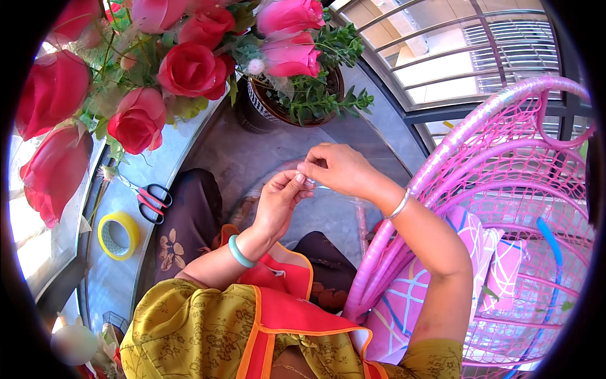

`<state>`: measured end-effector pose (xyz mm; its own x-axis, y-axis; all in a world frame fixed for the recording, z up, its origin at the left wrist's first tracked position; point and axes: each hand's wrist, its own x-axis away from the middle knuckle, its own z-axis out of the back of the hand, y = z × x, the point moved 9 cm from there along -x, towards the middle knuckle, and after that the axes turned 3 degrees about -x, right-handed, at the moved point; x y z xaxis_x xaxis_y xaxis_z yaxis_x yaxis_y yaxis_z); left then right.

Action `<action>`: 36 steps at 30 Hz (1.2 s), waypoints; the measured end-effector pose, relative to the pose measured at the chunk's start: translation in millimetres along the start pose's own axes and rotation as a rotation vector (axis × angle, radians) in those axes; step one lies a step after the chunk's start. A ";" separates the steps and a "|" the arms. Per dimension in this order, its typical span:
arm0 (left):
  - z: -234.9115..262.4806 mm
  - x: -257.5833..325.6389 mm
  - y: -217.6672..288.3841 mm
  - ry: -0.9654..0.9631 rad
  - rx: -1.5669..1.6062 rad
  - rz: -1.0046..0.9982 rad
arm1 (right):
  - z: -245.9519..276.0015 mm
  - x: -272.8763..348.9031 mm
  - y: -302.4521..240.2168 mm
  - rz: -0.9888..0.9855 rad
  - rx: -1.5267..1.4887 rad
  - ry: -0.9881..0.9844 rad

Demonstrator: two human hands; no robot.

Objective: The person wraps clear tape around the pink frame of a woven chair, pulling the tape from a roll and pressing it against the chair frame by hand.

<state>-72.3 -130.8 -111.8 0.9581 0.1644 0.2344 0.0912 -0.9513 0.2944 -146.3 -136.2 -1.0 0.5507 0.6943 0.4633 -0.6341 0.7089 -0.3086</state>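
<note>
My left hand, with a pale green bangle at the wrist, is closed in a pinch in front of my lap. Fingertips nearly touching it, my right hand is also closed, and a silver bangle circles that wrist. Between the two sets of fingers is a tiny, shiny, clear-looking bit, too small to name. Something thin and transparent seems to trail from there against the grey floor. A red apron with orange edging lies over my olive patterned top and dark floral trousers.
Red and pink roses fill the upper left, beside a potted green plant. On a grey ledge lie red-and-black scissors and a yellow tape roll. A pink woven hanging chair with a patterned cushion stands at the right.
</note>
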 end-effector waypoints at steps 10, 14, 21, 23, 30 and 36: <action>3.0 -0.3 -2.4 -0.008 -0.018 -0.007 | -4.7 -16.6 27.5 -0.100 -0.109 -0.060; 0.8 -2.2 -1.0 -0.029 -0.033 -0.027 | -15.0 -15.8 28.7 -0.148 -0.117 -0.256; 4.2 -5.5 -6.3 -0.031 -0.041 0.023 | -14.7 -17.4 23.8 -0.025 -0.105 -0.239; 4.6 -6.4 -7.0 -0.023 -0.029 0.035 | -12.4 -19.1 23.4 -0.002 -0.074 -0.195; 6.9 -10.5 -10.1 0.008 -0.010 0.133 | -4.6 -18.3 19.0 -0.038 0.009 -0.118; 2.9 -6.6 -15.0 0.072 0.149 0.257 | -1.5 -16.2 19.5 0.004 0.061 -0.018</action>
<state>-79.2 -118.4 -120.4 0.9337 -0.0734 0.3504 -0.1074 -0.9911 0.0787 -166.8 -133.5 -15.8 0.5386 0.6945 0.4770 -0.6686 0.6968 -0.2596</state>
